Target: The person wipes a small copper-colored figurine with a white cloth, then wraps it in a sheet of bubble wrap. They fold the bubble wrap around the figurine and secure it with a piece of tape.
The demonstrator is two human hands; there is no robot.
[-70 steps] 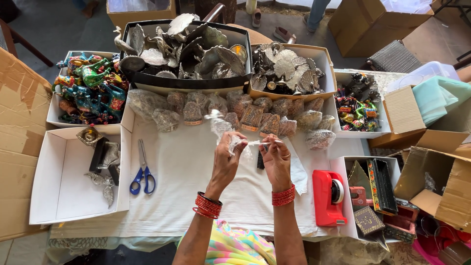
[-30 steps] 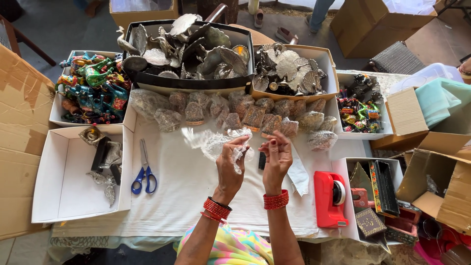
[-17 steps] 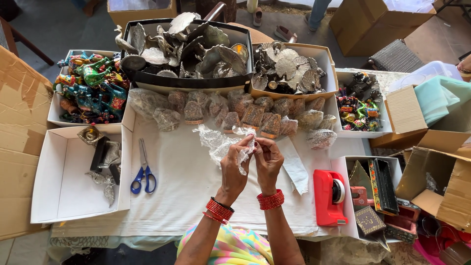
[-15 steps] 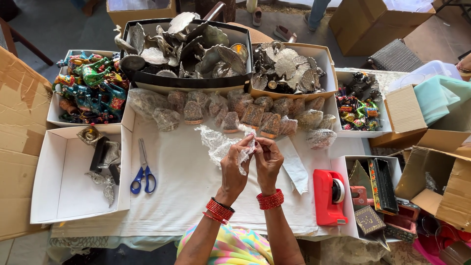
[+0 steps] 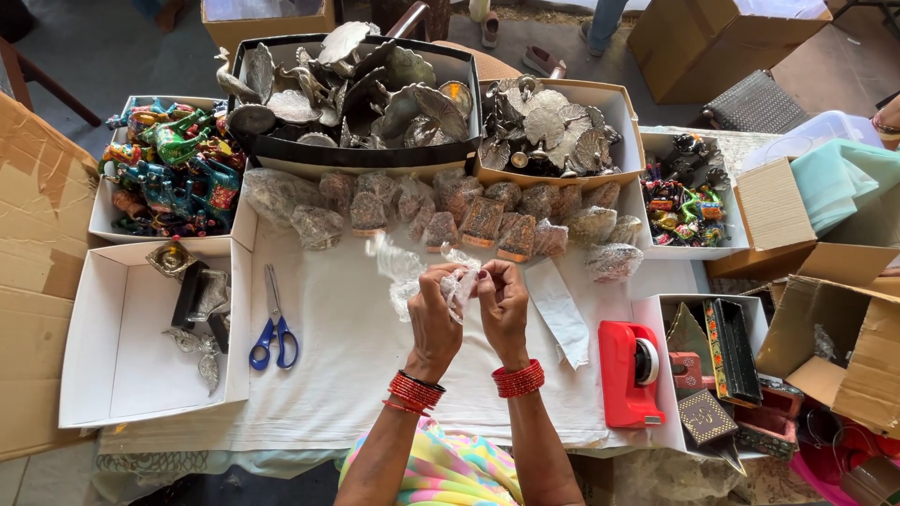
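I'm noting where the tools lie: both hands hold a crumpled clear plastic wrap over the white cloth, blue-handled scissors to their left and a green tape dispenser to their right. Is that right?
Not quite: the tape dispenser is red, not green, as the head view shows. The rest holds: the left hand and right hand hold the crumpled clear plastic wrap over the white cloth, blue-handled scissors to their left.
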